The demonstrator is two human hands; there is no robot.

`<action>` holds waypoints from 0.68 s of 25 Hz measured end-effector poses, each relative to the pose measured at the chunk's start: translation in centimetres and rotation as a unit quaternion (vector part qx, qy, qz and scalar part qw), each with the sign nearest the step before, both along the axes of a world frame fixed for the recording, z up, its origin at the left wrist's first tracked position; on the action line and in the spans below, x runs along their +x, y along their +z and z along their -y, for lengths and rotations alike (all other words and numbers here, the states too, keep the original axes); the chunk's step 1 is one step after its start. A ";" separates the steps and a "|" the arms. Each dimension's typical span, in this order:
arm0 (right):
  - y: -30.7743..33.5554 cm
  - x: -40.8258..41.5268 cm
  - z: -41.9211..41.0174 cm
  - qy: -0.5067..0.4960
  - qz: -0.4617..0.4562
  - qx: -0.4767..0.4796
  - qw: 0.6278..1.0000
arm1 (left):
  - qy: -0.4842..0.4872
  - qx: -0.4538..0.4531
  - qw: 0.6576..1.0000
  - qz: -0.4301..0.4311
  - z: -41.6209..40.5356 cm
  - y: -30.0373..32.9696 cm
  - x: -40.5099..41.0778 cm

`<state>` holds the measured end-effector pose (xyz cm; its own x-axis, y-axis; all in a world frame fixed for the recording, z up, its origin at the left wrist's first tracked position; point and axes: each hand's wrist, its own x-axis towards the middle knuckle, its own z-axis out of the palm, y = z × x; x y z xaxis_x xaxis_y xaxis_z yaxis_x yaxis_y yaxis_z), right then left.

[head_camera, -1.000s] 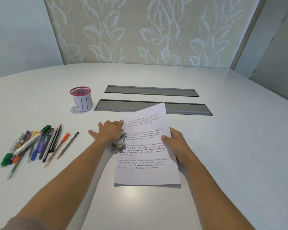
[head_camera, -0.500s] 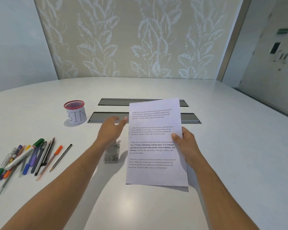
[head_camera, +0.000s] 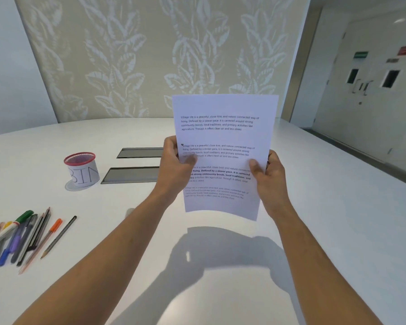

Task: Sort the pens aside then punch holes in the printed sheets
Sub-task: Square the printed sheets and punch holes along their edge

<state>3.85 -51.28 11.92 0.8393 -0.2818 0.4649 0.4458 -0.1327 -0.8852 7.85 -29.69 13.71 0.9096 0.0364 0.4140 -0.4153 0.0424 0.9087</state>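
Holding the printed sheets (head_camera: pixel 223 137) upright above the table (head_camera: pixel 338 207) at about 12 o'clock, the left hand (head_camera: pixel 174 167) and right hand (head_camera: pixel 267 174) each pinched a side edge, thumbs on the text. One dark punched hole showed by the left thumb, so punching seemed under way. Next likely needed another hole. Thin, slightly curled paper; the pens (head_camera: pixel 21 238), slim plastic barrels, lay sorted at 9 o'clock.

A red-rimmed mesh cup (head_camera: pixel 81 168) labelled "BIN" stands on the white table (head_camera: pixel 326 207), left of two grey slot covers (head_camera: pixel 131 174); leaf-patterned wall (head_camera: pixel 150 55) behind.
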 end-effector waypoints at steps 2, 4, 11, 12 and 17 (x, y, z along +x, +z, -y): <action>-1.1 -0.1 0.3 -0.006 -0.011 0.010 1.000 | 0.005 -0.007 1.000 -0.001 0.7 -0.9 -0.5; -3.2 -0.3 0.5 -0.008 -0.039 0.033 0.999 | 0.014 -0.005 0.999 -0.033 1.2 -2.9 -0.9; -5.4 -0.7 0.8 -0.002 -0.071 0.039 0.997 | 0.017 0.015 0.998 -0.061 2.4 -5.0 -1.5; -5.1 -0.7 1.0 -0.003 -0.069 0.041 0.997 | 0.011 0.003 0.998 -0.062 2.4 -4.7 -1.5; -5.3 -2.2 2.4 -0.005 -0.099 0.147 0.984 | -0.010 -0.084 0.994 -0.066 2.2 -3.5 -1.3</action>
<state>1.64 -53.64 6.62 0.9019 -0.3875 0.1910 0.2616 0.1382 -0.9552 6.60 -31.89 10.23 0.9569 0.0758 0.2804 -0.2902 0.2053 0.9347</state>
